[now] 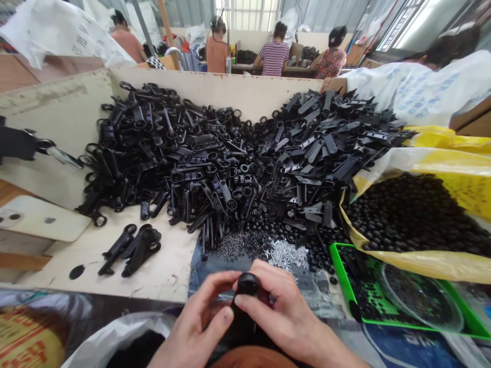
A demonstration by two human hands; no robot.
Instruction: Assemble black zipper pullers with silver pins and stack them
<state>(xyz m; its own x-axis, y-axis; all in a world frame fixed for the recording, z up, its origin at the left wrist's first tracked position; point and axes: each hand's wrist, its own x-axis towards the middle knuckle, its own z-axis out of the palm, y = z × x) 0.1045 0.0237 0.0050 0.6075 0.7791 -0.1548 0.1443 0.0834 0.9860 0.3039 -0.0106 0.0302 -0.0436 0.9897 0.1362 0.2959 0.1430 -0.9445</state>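
Both hands meet at the table's front edge around a black plastic part (247, 283) with a rounded top end. My left hand (205, 312) has its fingers curled about the part's left side. My right hand (278, 301) grips it from the right, thumb laid across its front. The part's lower portion is hidden by the hands and dark clothing. Just beyond the hands lie silver pins (287, 254), small dark metal bits (232, 244) and black rings (264, 225). A small group of black ring-ended pieces (132, 249) rests to the left.
Black ring-ended parts (153, 138) heap up at back left, flat black blades (318, 138) at back right. A yellow-white sack (402, 258) of black beads and a green tray (343, 281) stand right. A phone (46, 219) lies left. Several people sit beyond the back board (218, 92).
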